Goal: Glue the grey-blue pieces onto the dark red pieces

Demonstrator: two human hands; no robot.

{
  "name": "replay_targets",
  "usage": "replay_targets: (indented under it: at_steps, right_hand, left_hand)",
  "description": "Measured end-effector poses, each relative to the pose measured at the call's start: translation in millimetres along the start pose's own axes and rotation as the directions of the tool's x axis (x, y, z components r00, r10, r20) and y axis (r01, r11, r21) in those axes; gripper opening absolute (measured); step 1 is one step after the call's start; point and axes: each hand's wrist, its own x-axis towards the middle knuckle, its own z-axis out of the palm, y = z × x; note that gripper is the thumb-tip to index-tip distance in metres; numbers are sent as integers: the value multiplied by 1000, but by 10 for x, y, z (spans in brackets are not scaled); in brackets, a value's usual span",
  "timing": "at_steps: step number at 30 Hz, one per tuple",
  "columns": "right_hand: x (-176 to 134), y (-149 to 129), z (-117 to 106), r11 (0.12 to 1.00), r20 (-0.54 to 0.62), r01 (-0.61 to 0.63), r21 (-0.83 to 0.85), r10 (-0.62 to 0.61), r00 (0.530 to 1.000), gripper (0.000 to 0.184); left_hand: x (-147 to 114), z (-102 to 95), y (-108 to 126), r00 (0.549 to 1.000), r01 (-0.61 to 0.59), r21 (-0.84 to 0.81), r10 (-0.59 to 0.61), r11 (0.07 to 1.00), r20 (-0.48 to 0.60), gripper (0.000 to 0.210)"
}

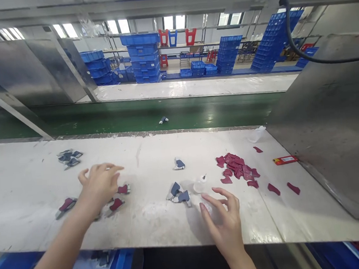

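L hand (pixel 100 182) open over red-topped pcs (pixel 116 204); R hand (pixel 223 215) at clear btl (pixel 199 186), grip unconfirmed.
L fingers loosely spread, blurred. R fingers bent & parted; can't tell if holding btl or only beside it. Blue-topped pcs (pixel 183 197) lie just L of btl; loose red pile (pixel 236 165) to R. Blue cluster (pixel 69 157) at far L, beyond L hand. One pc (pixel 163 120) on green belt (pixel 117 117).

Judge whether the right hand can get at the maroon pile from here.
Probably yes: the maroon pile lies uncovered just beyond the right hand, with nothing standing between; the clear bottle is left of that path.
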Motion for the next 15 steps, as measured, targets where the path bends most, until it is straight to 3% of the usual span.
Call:
replay_targets:
  at_steps: [4, 8, 11, 15]
  right_hand:
    - [22, 20, 82, 999, 154, -20, -48, 27, 988, 26]
    - [8, 95, 227, 994, 227, -17, -111, 41, 973, 37]
    - [-32, 198, 341, 993, 170, 16, -120, 5, 985, 44]
    - [-56, 273, 408, 986, 12, 44, -162, -43, 999, 34]
  left_hand:
    - [936, -1, 164, 995, 67, -15, -66, 998, 81, 33]
    - [1861, 422, 528, 984, 111, -76, -99, 991, 147, 31]
    - [2328, 786, 796, 978, 158, -121, -138, 980, 156, 36]
    - [2634, 1075, 1030, 971, 210, -196, -181, 958, 153, 37]
